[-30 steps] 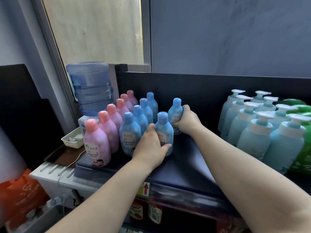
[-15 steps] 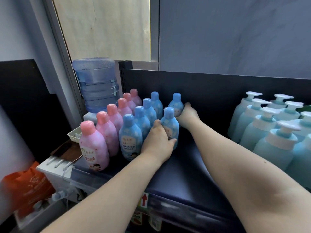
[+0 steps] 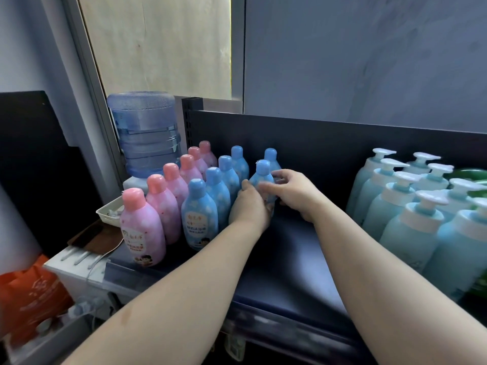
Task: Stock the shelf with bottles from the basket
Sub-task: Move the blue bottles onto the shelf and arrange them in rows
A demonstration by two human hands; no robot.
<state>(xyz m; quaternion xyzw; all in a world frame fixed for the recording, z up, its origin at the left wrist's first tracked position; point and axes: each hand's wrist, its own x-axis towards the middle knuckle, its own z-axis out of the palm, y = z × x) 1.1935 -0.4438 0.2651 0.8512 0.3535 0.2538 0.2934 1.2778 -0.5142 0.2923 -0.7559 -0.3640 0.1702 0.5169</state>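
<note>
A dark shelf holds a row of pink bottles at its left end and a row of blue bottles beside it. A third row has two blue bottles. My left hand is wrapped around the front blue bottle of that row from the left. My right hand is on its right side, fingers apart, tips at the bottle. The rear blue bottle stands free behind it. No basket is in view.
Light-blue pump bottles crowd the shelf's right part, with green bottles behind. Left of the shelf are a water jug, a small white tray and an orange bag. Bare shelf lies between the two bottle groups.
My right hand has let go of the rear blue bottle and come forward to the front one. My left hand stays on the front bottle.
</note>
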